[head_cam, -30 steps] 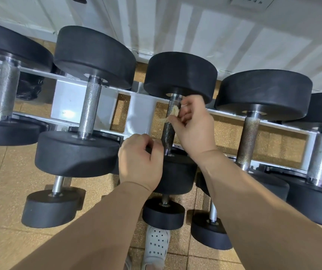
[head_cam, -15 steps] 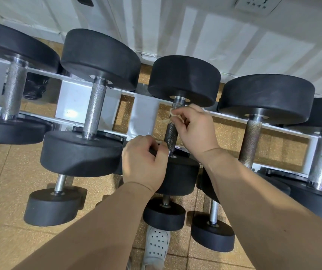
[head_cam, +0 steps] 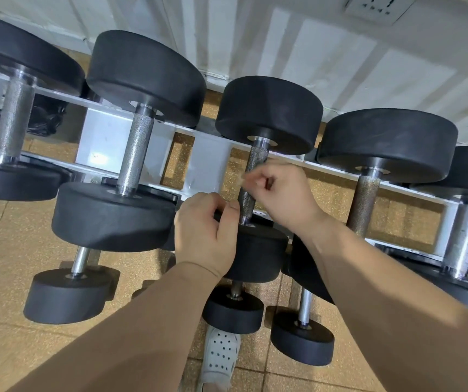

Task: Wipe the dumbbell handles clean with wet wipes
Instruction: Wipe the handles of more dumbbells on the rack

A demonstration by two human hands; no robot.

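Note:
Black dumbbells lie in a row on a white rack (head_cam: pixel 105 142). The middle dumbbell (head_cam: pixel 269 114) has a dark knurled handle (head_cam: pixel 256 158). My right hand (head_cam: pixel 280 193) pinches a small soiled wet wipe (head_cam: pixel 245 176) against the middle of that handle; the wipe is blurred. My left hand (head_cam: pixel 204 233) grips the near head (head_cam: pixel 258 253) of the same dumbbell at its top edge, thumb close to the foot of the handle. The neighbouring handles to the left (head_cam: pixel 135 154) and right (head_cam: pixel 364 202) stand free.
Smaller dumbbells (head_cam: pixel 232 309) sit on the rack's lower tier near the tan tiled floor. A grey perforated shoe (head_cam: pixel 218 357) shows below them. A white panelled wall with a socket (head_cam: pixel 379 5) rises behind the rack.
My right hand has slid the wipe down the handle from just under the far head to its middle. My left hand stays on the near head. The view shifted slightly.

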